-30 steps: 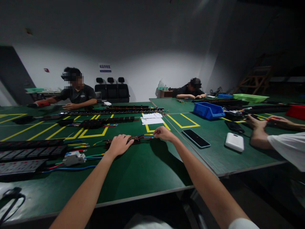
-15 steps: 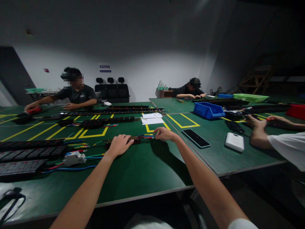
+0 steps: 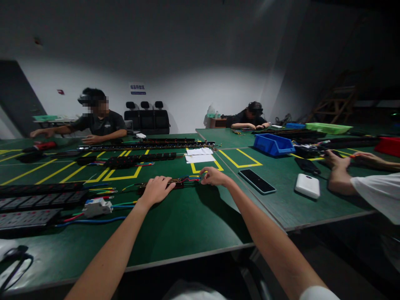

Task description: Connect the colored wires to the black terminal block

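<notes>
A narrow black strip (image 3: 179, 181) with copper bars lies across the green table (image 3: 187, 225) in front of me. Red, blue and green wires (image 3: 193, 178) stick out of its right end. My left hand (image 3: 156, 189) rests on top of the strip's left part, fingers curled down over it. My right hand (image 3: 213, 176) is at the strip's right end, its fingertips pinched at the wire ends.
Black power strips (image 3: 31, 208) and a white breaker (image 3: 95, 207) with wires lie at left. A phone (image 3: 257, 181), a white box (image 3: 308, 186) and a blue bin (image 3: 272, 144) lie at right. Another person's arm (image 3: 343, 175) works at right; two people sit across the table.
My right hand has shifted slightly left toward the wire ends. The far-left person let go of the red tool and drew the hand back.
</notes>
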Tool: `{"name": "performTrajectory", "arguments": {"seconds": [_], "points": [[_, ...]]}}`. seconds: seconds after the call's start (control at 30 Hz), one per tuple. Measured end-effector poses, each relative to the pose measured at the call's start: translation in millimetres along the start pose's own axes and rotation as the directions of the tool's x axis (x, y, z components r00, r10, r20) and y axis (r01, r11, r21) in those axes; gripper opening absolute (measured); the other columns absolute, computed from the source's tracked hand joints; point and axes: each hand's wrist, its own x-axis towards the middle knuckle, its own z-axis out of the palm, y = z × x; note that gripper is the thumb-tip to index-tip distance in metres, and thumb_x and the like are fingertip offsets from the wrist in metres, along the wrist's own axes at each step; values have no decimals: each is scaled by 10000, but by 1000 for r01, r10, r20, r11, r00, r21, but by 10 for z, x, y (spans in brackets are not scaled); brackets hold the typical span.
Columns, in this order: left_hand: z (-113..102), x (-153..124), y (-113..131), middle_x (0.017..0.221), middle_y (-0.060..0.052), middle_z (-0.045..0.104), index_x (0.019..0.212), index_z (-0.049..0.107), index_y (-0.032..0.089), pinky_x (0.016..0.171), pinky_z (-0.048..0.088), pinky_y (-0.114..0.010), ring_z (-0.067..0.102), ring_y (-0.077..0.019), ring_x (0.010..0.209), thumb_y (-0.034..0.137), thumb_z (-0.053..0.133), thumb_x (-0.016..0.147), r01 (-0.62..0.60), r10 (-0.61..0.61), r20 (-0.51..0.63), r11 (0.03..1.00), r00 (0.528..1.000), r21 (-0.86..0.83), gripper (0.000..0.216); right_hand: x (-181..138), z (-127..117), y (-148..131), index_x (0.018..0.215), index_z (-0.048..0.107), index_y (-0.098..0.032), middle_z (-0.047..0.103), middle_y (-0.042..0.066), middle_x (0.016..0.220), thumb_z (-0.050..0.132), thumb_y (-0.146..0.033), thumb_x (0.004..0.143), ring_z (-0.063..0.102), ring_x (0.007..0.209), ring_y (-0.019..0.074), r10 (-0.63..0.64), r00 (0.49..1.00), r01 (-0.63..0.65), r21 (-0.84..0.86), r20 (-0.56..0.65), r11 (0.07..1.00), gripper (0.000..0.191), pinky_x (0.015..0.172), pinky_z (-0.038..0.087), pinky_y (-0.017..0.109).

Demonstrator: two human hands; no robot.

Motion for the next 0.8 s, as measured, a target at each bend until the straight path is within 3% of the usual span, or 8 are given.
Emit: {"name": "performTrajectory", "arguments": {"seconds": [0.47, 0.8], "points": [[-2, -8, 20, 1260, -117, 659, 1308, 607, 229, 946, 451, -450, 589, -290, 1142, 621, 240, 992, -2, 3, -23, 1000, 1000, 25, 623, 42, -15, 70, 1053, 705, -146, 715, 22, 788, 768, -250, 787, 607, 561, 101, -126, 992, 118, -187, -30, 975, 293, 529, 431, 197], [-8, -3, 11, 1256, -111, 662, 1300, 612, 226, 948, 457, -444, 594, -280, 1136, 621, 237, 994, -6, 6, -12, 1000, 1000, 6, 625, 47, -31, 69, 1109, 726, -166, 742, 50, 917, 788, -268, 766, 642, 652, 126, -124, 991, 106, -252, -54, 962, 363, 570, 447, 209]]}}
